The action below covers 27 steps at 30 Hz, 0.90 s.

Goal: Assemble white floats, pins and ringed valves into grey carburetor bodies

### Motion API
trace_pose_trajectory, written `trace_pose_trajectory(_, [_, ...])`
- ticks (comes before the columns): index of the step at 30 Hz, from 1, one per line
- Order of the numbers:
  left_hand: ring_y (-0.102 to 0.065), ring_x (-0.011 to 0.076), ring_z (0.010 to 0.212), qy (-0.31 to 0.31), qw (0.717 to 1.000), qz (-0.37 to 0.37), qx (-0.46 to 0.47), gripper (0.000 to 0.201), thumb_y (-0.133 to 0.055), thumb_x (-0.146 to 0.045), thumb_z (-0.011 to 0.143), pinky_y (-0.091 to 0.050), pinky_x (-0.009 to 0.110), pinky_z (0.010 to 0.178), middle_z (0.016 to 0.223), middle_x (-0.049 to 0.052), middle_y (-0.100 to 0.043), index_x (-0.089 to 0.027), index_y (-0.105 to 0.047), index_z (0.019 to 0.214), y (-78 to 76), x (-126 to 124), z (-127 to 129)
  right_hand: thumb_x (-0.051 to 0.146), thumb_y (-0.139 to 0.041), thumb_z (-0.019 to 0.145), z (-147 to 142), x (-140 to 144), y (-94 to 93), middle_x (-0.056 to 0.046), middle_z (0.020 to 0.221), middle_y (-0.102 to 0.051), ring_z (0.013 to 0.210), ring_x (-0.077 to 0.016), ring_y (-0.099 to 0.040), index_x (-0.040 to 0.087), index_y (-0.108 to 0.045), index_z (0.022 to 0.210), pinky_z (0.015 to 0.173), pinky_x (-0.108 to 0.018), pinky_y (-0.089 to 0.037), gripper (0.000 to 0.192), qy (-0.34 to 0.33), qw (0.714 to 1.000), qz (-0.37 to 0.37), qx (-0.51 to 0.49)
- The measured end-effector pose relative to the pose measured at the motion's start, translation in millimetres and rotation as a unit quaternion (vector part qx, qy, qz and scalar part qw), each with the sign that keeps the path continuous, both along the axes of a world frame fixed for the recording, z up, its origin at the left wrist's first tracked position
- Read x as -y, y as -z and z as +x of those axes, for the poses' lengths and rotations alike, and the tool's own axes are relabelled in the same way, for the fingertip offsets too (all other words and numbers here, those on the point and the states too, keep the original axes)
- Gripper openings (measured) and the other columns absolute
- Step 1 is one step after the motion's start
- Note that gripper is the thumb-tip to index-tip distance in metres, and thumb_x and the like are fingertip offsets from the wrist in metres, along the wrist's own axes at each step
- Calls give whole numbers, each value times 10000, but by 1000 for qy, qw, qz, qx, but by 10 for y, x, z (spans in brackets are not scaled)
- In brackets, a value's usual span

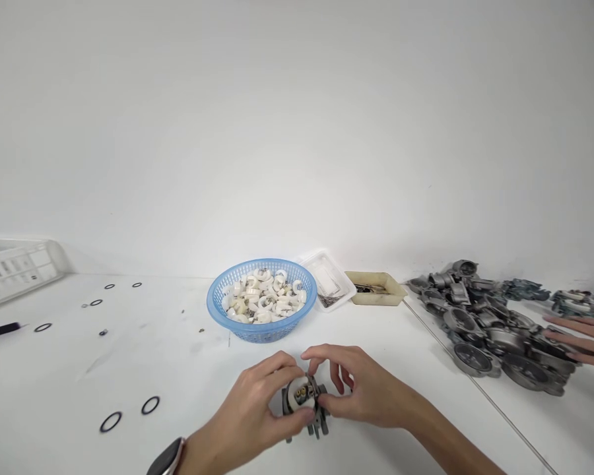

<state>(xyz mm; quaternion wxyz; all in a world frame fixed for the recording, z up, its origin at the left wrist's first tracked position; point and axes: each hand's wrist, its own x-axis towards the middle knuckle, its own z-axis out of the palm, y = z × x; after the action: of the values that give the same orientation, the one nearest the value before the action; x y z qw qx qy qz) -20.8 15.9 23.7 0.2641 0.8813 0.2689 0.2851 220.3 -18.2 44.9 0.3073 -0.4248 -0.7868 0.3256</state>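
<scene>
A grey metal carburetor body [318,421] with a white plastic float [293,394] in its bowl stands low in the middle of the view, on the table. Two small brass-coloured parts show inside the float. My left hand [257,402] is closed around the carburetor's left side, its thumb along the near edge and its fingers over the far edge. From the right, my right hand [361,389] has its thumb against the carburetor and its index finger curved over the top. Whether a small part lies between those fingertips is hidden.
Behind my hands stands a blue basket [262,334] of white floats, beside a white tray [334,280] and a yellowish tray [376,297]. Carburetor bodies [505,340] are piled right, near another person's hand [587,340]. Rubber rings [110,422] lie left, before a white crate [20,270].
</scene>
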Motion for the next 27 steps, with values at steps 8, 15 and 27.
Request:
trace_pose_trajectory(8, [-660, 164, 911, 7, 1000, -18, 8, 307, -748, -171, 859, -537, 263, 809, 1122, -6, -658, -295, -686, 1132, 7, 1, -1, 91, -705, 775, -18, -1, -10, 66, 1109, -701, 679, -95, -509, 418, -614, 1351, 623, -213, -464, 668, -8, 1000, -8, -9])
trace_pose_trajectory(15, [-652, 165, 898, 7, 1000, -23, 6, 292, -760, -180, 855, -539, 261, 789, 1122, -6, -655, -294, -693, 1115, -13, 10, -6, 98, -702, 787, -18, 2, -25, 70, 1063, -703, 630, -82, -480, 397, -634, 1304, 603, -206, -463, 601, -7, 1000, -25, -15])
trace_pose_trajectory(27, [-655, 188, 919, -3, 1000, -20, -7, 256, -784, -248, 865, -527, 295, 831, 1111, 7, -664, -283, -704, 1106, -51, 24, -9, 126, -713, 791, -2, 5, -11, 63, 1071, -710, 644, -100, -509, 408, -619, 1319, 612, -227, -480, 606, -6, 999, -32, -9])
